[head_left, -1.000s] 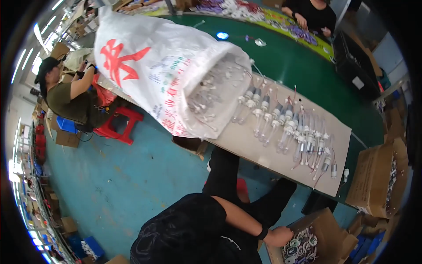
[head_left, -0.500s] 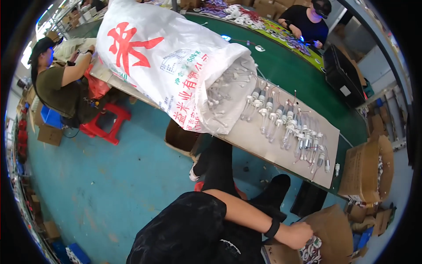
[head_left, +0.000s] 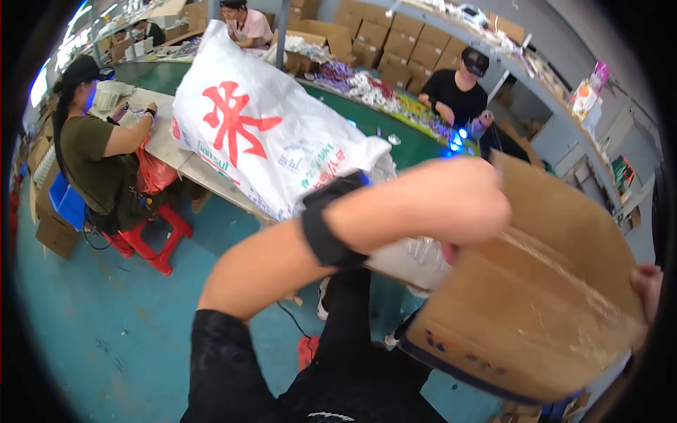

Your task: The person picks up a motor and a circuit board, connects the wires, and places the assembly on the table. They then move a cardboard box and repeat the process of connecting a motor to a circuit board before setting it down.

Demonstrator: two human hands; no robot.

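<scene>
A brown cardboard box (head_left: 536, 310) is held up tilted in front of me at the right, above the table's near end. My left hand (head_left: 472, 201), with a black band on its wrist, reaches across and is closed on the box's upper left edge. At the far right, my right hand (head_left: 647, 287) grips the box's other side, only partly in view. What the box contains is hidden. Behind my left forearm lies a large white woven sack (head_left: 296, 134) with red print. Some clear tubes (head_left: 425, 250) on the table show between my arm and the box.
A worktable (head_left: 211, 173) runs beside a green conveyor surface (head_left: 331, 99). One person (head_left: 95, 134) works at the left by a red stool (head_left: 159, 240); another (head_left: 458, 92) sits across the conveyor near blue lights. Stacked cartons (head_left: 416, 49) and a shelf (head_left: 536, 84) stand behind.
My left hand has moved up from the lower right and now holds a raised box. My right hand has come into view. The box now covers most of the clear tubes. My view has shifted.
</scene>
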